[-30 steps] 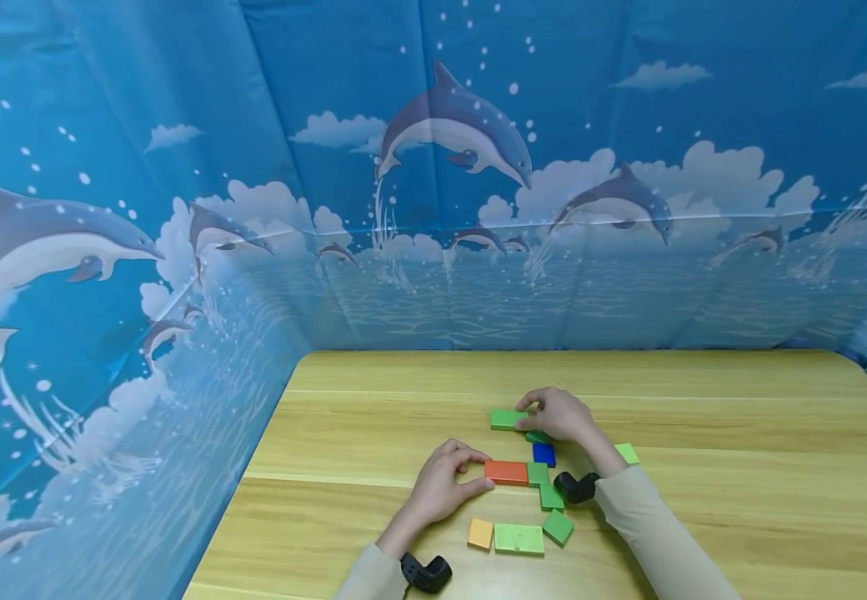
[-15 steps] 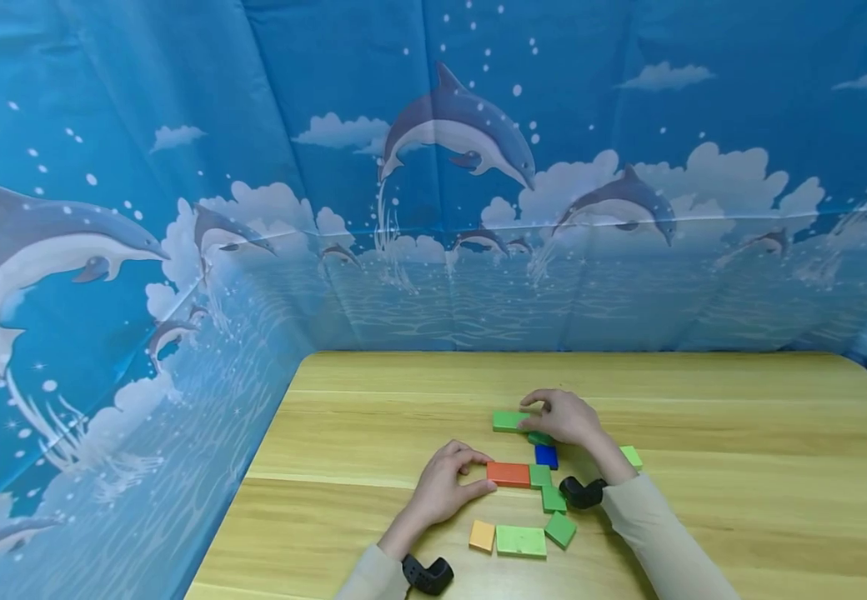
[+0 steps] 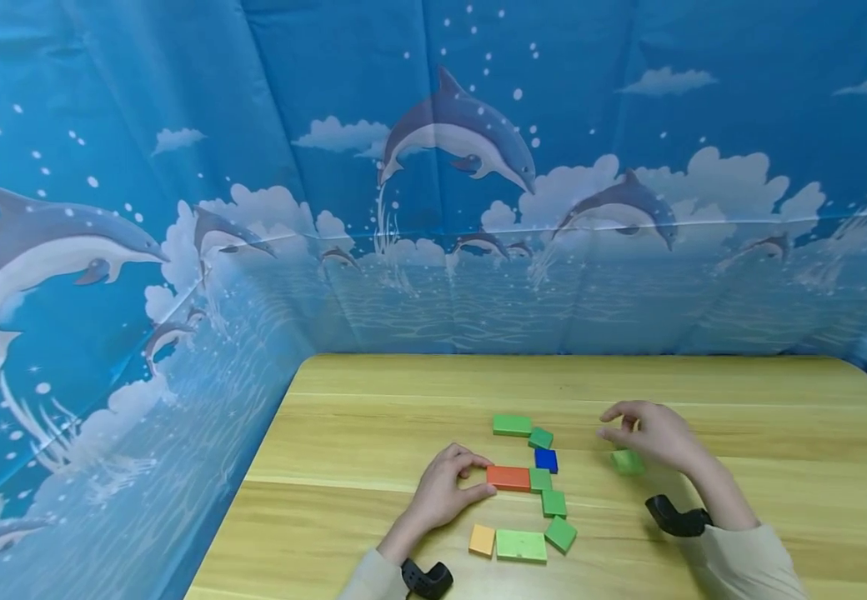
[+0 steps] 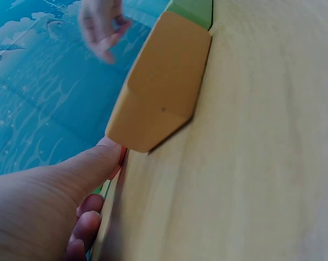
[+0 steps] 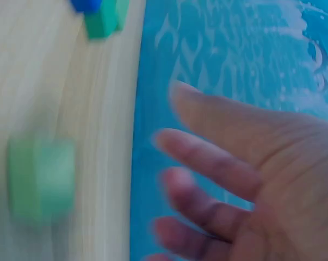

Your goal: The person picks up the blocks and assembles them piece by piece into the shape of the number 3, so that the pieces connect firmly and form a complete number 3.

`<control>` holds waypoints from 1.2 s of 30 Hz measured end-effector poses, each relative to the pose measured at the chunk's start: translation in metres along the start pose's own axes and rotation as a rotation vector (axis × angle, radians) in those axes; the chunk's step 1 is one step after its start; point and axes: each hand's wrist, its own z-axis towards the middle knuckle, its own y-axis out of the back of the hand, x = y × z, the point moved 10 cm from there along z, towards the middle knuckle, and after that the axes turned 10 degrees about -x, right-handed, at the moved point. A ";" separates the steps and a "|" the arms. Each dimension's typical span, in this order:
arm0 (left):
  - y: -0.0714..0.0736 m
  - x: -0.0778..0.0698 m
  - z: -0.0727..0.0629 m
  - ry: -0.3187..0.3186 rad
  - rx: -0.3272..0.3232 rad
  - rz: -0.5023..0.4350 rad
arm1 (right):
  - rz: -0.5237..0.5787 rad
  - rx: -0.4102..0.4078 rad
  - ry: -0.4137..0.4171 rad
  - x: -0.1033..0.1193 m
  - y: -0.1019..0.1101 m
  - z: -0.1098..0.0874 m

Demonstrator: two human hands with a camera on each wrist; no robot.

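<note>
My left hand [image 3: 444, 490] pinches the left end of a flat red block [image 3: 508, 478] between thumb and forefinger. The red block lies on the table against a small green block [image 3: 541, 479]. Below that sit another green block [image 3: 553, 503] and a turned green one [image 3: 561, 534]; above it lie a blue block [image 3: 546, 460], a dark green block [image 3: 541, 437] and a longer green block [image 3: 512, 425]. Off to the right, my right hand [image 3: 651, 433] hovers with relaxed fingers, holding nothing, near a lone light green block [image 3: 626, 462]. It looks blurred in its wrist view.
A long light green block [image 3: 521, 546] and an orange block [image 3: 482, 540] lie at the near side of the wooden table [image 3: 794, 442]. A blue dolphin-print curtain [image 3: 433, 275] stands behind and to the left of the table.
My right hand has let go of the longer green block at the top and swung right toward the lone light green block. The left hand stays at the red block.
</note>
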 end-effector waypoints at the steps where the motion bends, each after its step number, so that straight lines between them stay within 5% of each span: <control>1: 0.001 0.000 0.000 0.002 -0.003 0.000 | -0.016 0.027 0.003 -0.004 0.001 -0.005; 9: 0.004 0.001 -0.001 0.008 -0.011 -0.002 | -0.070 0.145 -0.047 -0.031 -0.003 -0.031; 21: 0.000 -0.003 -0.003 0.026 0.019 -0.013 | -0.078 0.106 -0.044 -0.035 -0.012 -0.033; 28: 0.000 -0.002 -0.003 0.036 0.023 -0.010 | -0.099 0.115 -0.061 -0.035 -0.014 -0.025; 36: 0.001 -0.003 -0.002 0.035 0.024 -0.011 | -0.186 0.109 -0.118 -0.031 -0.021 0.012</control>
